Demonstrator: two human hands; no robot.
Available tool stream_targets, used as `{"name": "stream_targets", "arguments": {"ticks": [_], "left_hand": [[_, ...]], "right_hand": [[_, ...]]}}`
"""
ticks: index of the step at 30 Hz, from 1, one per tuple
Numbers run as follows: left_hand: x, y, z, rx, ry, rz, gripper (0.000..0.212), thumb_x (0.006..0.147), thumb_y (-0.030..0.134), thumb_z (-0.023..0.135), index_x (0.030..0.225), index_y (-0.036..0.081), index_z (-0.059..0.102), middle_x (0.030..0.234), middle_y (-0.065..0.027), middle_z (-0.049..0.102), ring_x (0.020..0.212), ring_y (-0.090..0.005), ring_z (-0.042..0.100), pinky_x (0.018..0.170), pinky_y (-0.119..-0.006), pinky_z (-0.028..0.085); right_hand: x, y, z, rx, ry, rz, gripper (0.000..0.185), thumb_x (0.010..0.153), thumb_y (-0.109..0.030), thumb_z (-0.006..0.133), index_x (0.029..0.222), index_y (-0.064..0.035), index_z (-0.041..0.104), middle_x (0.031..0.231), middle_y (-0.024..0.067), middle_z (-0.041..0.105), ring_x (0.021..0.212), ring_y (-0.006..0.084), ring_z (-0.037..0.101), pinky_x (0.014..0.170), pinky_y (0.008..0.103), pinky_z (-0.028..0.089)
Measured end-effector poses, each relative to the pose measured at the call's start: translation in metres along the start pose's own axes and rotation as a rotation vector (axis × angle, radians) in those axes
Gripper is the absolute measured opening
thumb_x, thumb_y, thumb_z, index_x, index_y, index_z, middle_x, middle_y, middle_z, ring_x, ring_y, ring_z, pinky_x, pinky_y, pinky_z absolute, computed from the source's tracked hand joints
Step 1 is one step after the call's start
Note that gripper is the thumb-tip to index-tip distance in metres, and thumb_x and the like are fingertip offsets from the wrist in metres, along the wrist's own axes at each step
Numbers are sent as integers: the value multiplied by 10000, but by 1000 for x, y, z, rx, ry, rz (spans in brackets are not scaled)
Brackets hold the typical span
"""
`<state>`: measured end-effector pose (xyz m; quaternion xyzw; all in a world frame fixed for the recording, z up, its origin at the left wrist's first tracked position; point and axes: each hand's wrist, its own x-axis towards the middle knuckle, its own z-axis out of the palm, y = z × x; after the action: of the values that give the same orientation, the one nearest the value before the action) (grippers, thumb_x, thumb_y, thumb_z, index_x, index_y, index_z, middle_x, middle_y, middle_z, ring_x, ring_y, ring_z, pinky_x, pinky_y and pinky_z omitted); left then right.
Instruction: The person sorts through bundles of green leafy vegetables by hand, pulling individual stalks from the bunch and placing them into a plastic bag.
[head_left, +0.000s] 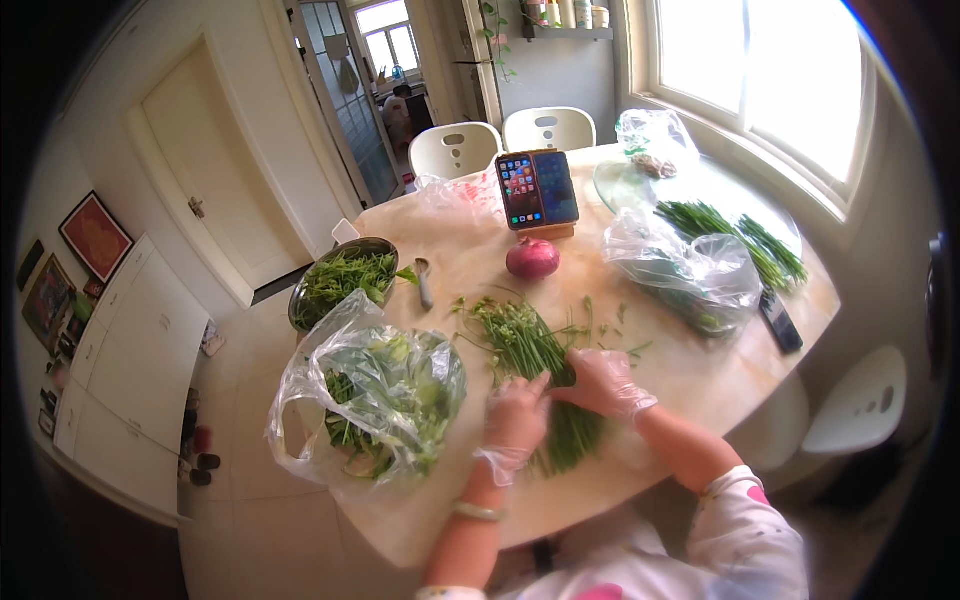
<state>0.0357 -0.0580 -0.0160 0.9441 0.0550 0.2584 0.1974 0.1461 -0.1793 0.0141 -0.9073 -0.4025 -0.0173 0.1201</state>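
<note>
A bundle of green flowering chives (517, 334) with pale buds lies on the table in front of me, buds pointing away. My left hand (517, 416), in a clear plastic glove, has its fingers bent on the stems from the left. From the right, my gloved right hand (604, 382) grips the same bundle, thumb across the stems. The two hands nearly meet at mid-bundle, and the fingertips among the stems are partly hidden. Loose bud tips and short bits (589, 319) are scattered beside the right hand.
Left stand a plastic bag of leafy greens (405, 382), a bowl of greens (349, 277) and a peeler-like tool (424, 285). Ahead are a red onion (532, 259) and a propped phone (521, 191). A bagged vegetable (682, 277), green chives (739, 240) and a dark handset (781, 324) lie right.
</note>
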Motion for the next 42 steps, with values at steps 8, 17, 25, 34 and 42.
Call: {"name": "stream_targets", "arguments": {"ticks": [8,17,25,34,42], "left_hand": [[-2,-16,2,126,-47,-222,149,778,163,590,906,94,624,843,-123,603,857,-319,554,771,-425,421],[-2,-17,1,15,1,-261,134,789,168,580,880,80,625,829,-145,618,806,-331,575,717,-414,449],[2,-8,0,-40,160,-203,169,796,138,574,948,68,599,862,-137,609,825,-334,565,727,-419,441],[7,8,0,-78,230,16,282,786,173,613,1046,93,540,904,-107,533,871,-317,517,746,-406,418],[9,-7,18,139,-23,-22,343,786,252,611,1087,93,565,929,-124,518,899,-306,511,789,-418,409]], "right_hand": [[6,23,-6,59,-86,175,298,638,-269,611,786,-11,634,806,186,628,811,333,604,704,398,468],[5,58,-32,783,-167,124,261,693,-177,581,841,37,606,667,20,530,666,97,492,610,260,416],[2,35,-26,1010,-297,-3,172,781,-134,566,832,29,585,703,38,594,632,97,544,590,228,429],[3,19,-21,884,-253,89,183,817,-154,579,882,17,566,669,35,559,596,96,517,570,246,431],[0,9,-16,850,-91,5,197,827,-186,597,830,9,578,641,29,533,589,90,494,565,244,418]]}}
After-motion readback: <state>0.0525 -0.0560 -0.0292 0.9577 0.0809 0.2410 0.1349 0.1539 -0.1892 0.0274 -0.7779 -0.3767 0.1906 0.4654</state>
